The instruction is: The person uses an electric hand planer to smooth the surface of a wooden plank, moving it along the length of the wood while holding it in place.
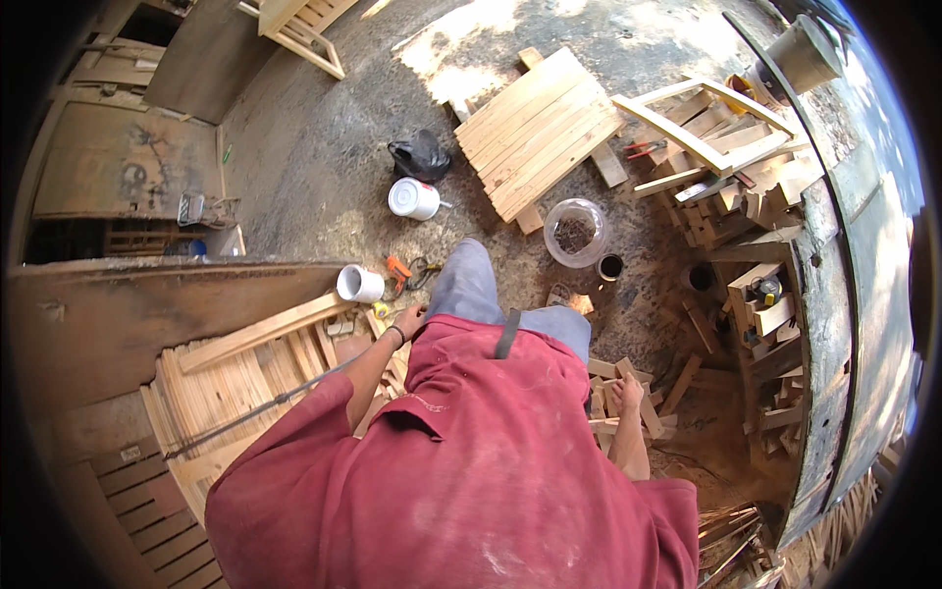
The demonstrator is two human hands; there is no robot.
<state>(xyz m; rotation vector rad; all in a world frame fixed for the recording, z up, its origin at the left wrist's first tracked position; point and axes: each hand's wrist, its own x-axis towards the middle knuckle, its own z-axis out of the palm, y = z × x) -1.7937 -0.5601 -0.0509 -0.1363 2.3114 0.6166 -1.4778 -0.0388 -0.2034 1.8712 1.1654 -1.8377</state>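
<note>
My left hand (409, 321), a dark band on its wrist, is beside my left thigh. Its fingertips are hard to make out against the grey-blue trousers (463, 283), so its grip does not show. Out to my right side, my right hand (627, 393) hangs over a pile of wooden offcuts (650, 412). Its fingers are loosely apart, with nothing visible in them. Close to the left hand are a white bucket (360, 285), an orange power tool (397, 271) and a yellow tape measure (380, 308). Stacked wooden slats (231, 383) lie beyond my left forearm.
Ahead, a slatted wood panel (540, 133) rests on blocks. Around it are a lidded white bucket (413, 199), a black plastic bag (420, 155), a clear tub (577, 233) and a dark-filled cup (610, 266). A wooden frame (706, 128) leans over scrap wood at right.
</note>
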